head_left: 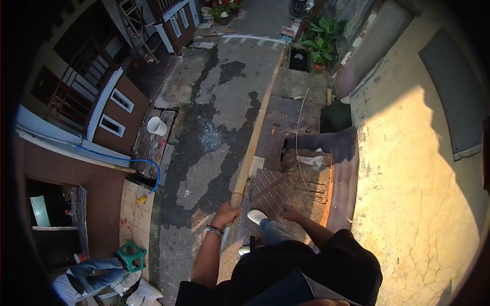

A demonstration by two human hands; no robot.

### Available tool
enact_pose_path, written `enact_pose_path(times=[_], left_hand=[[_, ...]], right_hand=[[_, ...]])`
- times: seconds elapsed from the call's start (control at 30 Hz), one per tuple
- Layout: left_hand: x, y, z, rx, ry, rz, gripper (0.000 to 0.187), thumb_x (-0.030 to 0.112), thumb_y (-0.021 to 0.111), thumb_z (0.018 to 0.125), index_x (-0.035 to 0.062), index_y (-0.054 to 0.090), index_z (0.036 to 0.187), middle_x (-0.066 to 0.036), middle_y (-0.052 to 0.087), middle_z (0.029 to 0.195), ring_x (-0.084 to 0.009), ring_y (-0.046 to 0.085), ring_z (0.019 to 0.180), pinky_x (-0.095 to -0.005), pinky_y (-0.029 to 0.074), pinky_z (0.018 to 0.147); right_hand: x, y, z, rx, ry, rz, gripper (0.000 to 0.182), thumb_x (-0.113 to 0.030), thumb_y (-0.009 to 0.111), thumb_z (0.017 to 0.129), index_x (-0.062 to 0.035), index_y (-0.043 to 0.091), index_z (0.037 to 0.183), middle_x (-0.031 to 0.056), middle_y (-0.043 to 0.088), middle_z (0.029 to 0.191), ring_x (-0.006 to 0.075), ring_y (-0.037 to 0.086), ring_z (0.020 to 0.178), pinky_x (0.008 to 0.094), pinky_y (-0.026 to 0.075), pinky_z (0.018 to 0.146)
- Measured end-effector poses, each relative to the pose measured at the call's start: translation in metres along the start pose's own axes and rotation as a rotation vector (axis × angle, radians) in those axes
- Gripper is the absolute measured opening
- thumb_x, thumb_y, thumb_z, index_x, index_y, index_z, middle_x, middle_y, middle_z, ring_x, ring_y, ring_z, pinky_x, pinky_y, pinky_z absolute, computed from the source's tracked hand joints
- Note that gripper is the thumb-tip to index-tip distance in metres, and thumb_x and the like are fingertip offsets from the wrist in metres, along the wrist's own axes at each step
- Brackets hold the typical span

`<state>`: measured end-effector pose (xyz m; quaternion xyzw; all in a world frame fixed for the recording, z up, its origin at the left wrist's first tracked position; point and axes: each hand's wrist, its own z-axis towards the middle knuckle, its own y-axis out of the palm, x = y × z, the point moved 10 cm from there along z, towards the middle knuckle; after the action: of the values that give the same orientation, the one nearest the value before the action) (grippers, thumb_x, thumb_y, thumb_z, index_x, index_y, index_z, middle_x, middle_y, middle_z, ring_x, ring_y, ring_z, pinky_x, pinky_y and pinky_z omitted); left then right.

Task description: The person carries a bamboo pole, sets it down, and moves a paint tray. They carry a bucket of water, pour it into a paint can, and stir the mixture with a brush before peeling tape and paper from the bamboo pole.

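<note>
My left hand is wrapped round the near end of a long bamboo pole, with beaded bracelets on that wrist. The pole slants away up the lane, and a small blue and brown piece shows at its far tip, beside a white line across the pavement. My right hand hangs apart from the pole, over a ribbed brown sheet; its fingers are too small and dark to make out. A white speckled shoe of mine stands on that sheet.
A worn wooden board with an orange edge lies at right, beside a cracked yellow wall. Across the lane are a white bucket, a blue hose and a green stool. Leafy plants grow farther up.
</note>
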<state>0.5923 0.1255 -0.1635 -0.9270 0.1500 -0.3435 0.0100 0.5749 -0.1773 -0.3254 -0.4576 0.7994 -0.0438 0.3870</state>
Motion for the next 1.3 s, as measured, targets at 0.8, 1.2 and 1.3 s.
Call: enact_pose_path(times=[0.8, 1.2, 1.3], left_hand=[[-0.03, 0.018, -0.105, 0.036, -0.025, 0.005, 0.035, 0.028, 0.067, 0.083, 0.0014, 0.05, 0.097, -0.002, 0.053, 0.067, -0.0115, 0.053, 0.049, -0.0275, 0.042, 0.044], [0.021, 0.036, -0.052, 0.199, 0.272, 0.122, 0.075, 0.035, 0.068, 0.083, -0.002, 0.032, 0.137, -0.022, 0.065, 0.098, -0.0265, 0.066, 0.068, -0.0361, 0.053, 0.064], [0.062, 0.034, -0.009, 0.292, 0.516, 0.352, 0.082, 0.027, 0.068, 0.083, 0.008, 0.021, 0.148, -0.009, 0.06, 0.077, -0.0122, 0.056, 0.055, -0.0287, 0.043, 0.044]], right_hand=[[-0.034, -0.047, -0.027, 0.208, -0.195, -0.116, 0.041, -0.036, 0.063, 0.076, -0.003, 0.063, 0.1, 0.0223, 0.065, 0.092, 0.0373, 0.064, 0.09, 0.0436, 0.05, 0.076], [-0.212, -0.083, 0.02, 0.241, -0.22, 0.393, 0.092, -0.051, 0.057, 0.086, -0.0038, 0.008, 0.149, 0.0354, 0.045, 0.129, 0.0448, 0.05, 0.118, 0.0443, 0.044, 0.097], [-0.249, -0.136, 0.085, 0.51, -0.07, 0.045, 0.092, -0.039, 0.056, 0.088, -0.005, -0.002, 0.149, 0.0362, 0.047, 0.124, 0.0417, 0.055, 0.11, 0.0427, 0.047, 0.093]])
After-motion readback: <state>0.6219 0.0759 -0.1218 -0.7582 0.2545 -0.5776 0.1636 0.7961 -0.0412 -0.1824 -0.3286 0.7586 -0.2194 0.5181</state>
